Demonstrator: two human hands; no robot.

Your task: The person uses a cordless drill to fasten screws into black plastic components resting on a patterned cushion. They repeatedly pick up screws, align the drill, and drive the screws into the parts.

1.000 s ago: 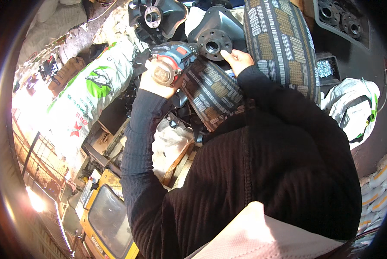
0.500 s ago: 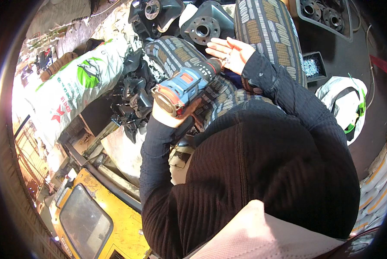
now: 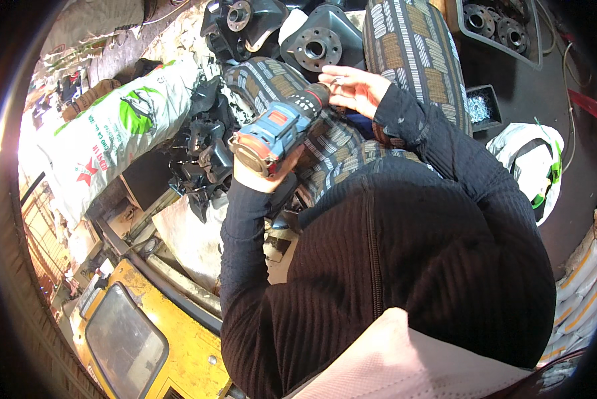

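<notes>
My left hand (image 3: 262, 174) grips a blue and black cordless drill (image 3: 280, 129) by its handle, its nose pointing up and to the right. My right hand (image 3: 353, 88) is at the drill's chuck, fingers curled on a small metal piece, probably a bit or screw. Both hands are above my patterned trouser legs (image 3: 332, 143). Just beyond them lies a dark flanged metal part (image 3: 320, 46) with a round central hole, and a second one (image 3: 240, 20) lies to its left.
A white printed sack (image 3: 115, 130) lies at left beside a heap of black metal parts (image 3: 202, 156). A tray of round hubs (image 3: 498, 26) sits top right, a small box of screws (image 3: 479, 106) below it. A yellow machine (image 3: 139, 339) is at lower left.
The drill has swung from against the flanged part back toward my lap. My right hand left the flanged part and came to the drill's chuck.
</notes>
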